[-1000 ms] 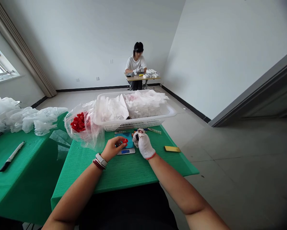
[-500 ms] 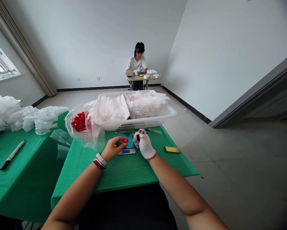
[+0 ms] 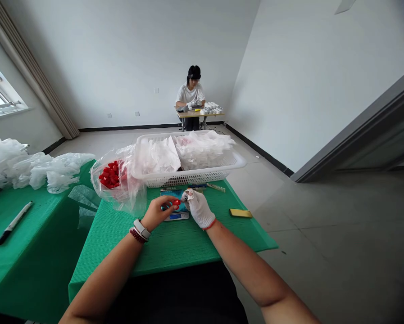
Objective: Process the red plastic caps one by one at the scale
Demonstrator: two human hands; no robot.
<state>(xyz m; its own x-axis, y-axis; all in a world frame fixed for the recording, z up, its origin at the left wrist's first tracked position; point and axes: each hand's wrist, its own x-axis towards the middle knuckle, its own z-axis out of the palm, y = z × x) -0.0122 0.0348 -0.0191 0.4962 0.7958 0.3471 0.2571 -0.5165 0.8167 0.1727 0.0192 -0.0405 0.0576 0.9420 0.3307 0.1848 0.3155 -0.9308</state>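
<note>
Here, a green table point(image 3: 161, 245) fills the foreground, with a second green table point(image 3: 22, 252) to its left and a seated person point(image 3: 190, 95) working at a desk across the room. A white basket point(image 3: 188, 180) of clear plastic sits along the tabletop's far edge. A clear bag point(image 3: 132, 198) of red caps point(image 3: 110, 175) lies at the far left corner; a yellow phone point(image 3: 240, 213) lies toward the right edge. Above a digital scale point(image 3: 176, 217), the bare left hand point(image 3: 157, 211) pinches a red cap point(image 3: 176, 203) between thumb and fingers. The gloved right hand point(image 3: 198, 209) bunches its fingers beside the cap; any grip there cannot be told.
</note>
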